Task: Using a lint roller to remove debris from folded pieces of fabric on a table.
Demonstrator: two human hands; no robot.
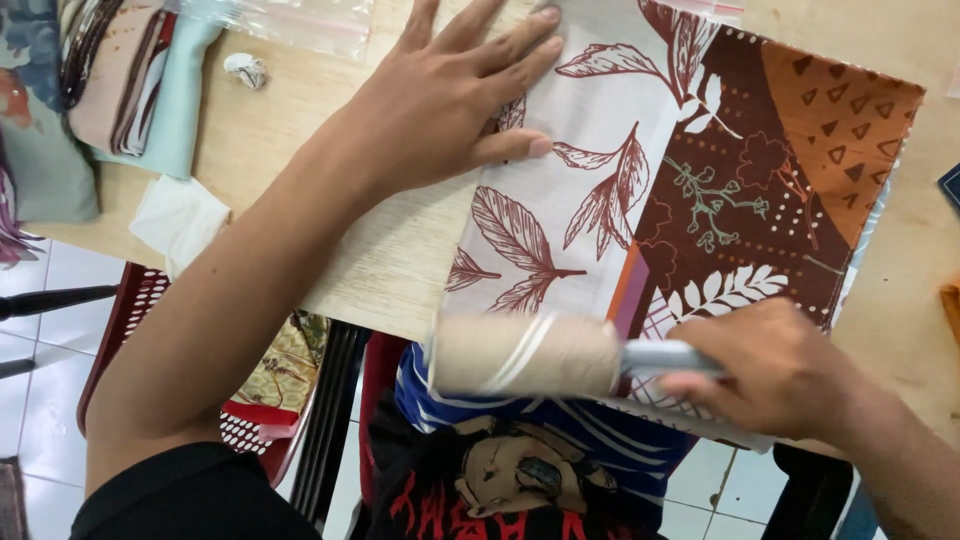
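A folded patterned cloth [640, 190], white with dark red leaves and a brown and orange part, lies on the wooden table [380, 250] and hangs over its near edge. My left hand [450, 95] lies flat with spread fingers on the cloth's upper left corner, holding nothing. My right hand [770, 370] grips the pale handle of a lint roller [525, 355], whose beige roll rests against the cloth's hanging edge.
Folded cloths [120, 80] are stacked at the table's far left, beside a clear plastic bag [300, 20], a crumpled paper scrap [245, 68] and a white tissue [180, 220]. A red plastic basket [250, 420] with fabric stands below on the tiled floor.
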